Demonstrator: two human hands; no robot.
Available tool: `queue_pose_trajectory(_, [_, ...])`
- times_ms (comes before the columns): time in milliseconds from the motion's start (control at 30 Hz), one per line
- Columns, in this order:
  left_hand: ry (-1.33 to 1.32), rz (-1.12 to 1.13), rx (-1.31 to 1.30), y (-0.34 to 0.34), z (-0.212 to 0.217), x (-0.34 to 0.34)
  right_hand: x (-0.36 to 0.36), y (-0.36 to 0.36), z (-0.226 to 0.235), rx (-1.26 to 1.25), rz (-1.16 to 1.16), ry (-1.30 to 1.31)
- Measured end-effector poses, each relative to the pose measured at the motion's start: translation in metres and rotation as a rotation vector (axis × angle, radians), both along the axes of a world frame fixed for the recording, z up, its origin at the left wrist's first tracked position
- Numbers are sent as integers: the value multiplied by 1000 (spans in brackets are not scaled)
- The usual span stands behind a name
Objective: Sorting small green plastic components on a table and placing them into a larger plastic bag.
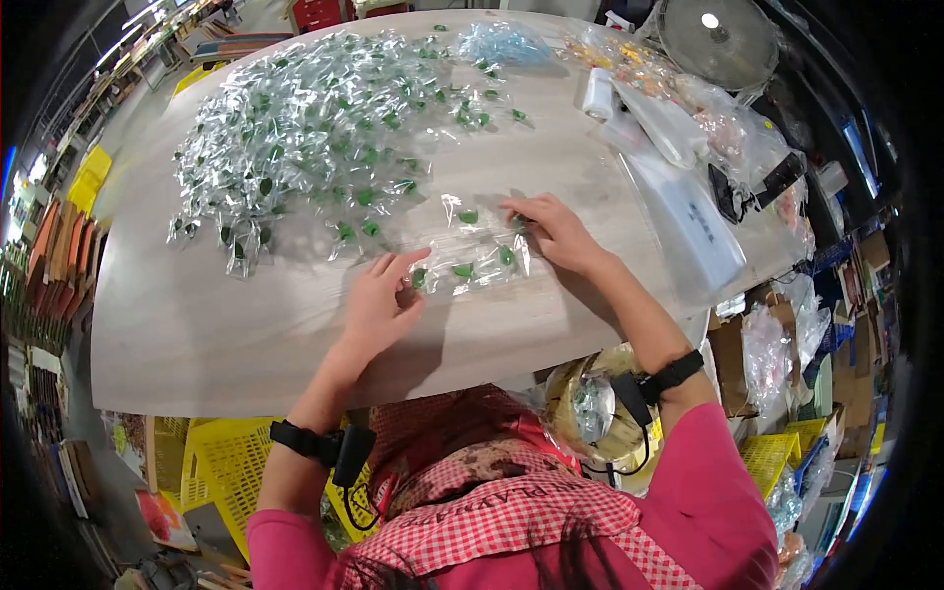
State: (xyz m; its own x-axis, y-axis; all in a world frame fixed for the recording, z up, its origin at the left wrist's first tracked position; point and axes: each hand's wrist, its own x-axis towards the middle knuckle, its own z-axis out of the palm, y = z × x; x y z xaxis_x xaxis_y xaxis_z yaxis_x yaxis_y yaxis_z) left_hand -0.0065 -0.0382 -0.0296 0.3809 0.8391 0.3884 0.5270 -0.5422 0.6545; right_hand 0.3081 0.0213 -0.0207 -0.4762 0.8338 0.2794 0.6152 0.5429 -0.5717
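Small clear packets, each holding a green leaf-shaped piece [463, 269], lie in a loose group on the table in front of me. My left hand [377, 307] is at the group's left side, thumb apart and index finger stretched out, its fingertips by a packet with a green piece [419, 277]. On the right, my right hand [559, 236] reaches over the group with extended fingers. Its fingertips touch a packet at the upper right, partly hiding the green piece inside. Another packet [468, 216] lies between my hands.
A large heap of similar packets [305, 118] covers the table's far left. Blue clear packets [504, 44] and yellow-orange ones [610, 49] lie at the back. Flat plastic bags [683, 221], a white roll [598, 93] and a fan [716, 44] are right. Yellow crates [231, 472] stand below.
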Motion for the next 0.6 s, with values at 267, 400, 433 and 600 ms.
queue_pose_trajectory(267, [12, 13, 6, 2, -3, -3, 3, 8, 16, -379, -119, 536])
queue_pose_trajectory(400, [25, 16, -3, 2, -4, -5, -50, 20, 23, 19, 20, 333])
queue_pose_trajectory(433, [45, 24, 1, 0, 0, -5, -64, 18, 16, -68, 102, 326])
queue_pose_trajectory(600, [134, 52, 189, 4, -2, -4, -80, -34, -8, 397, 114, -323])
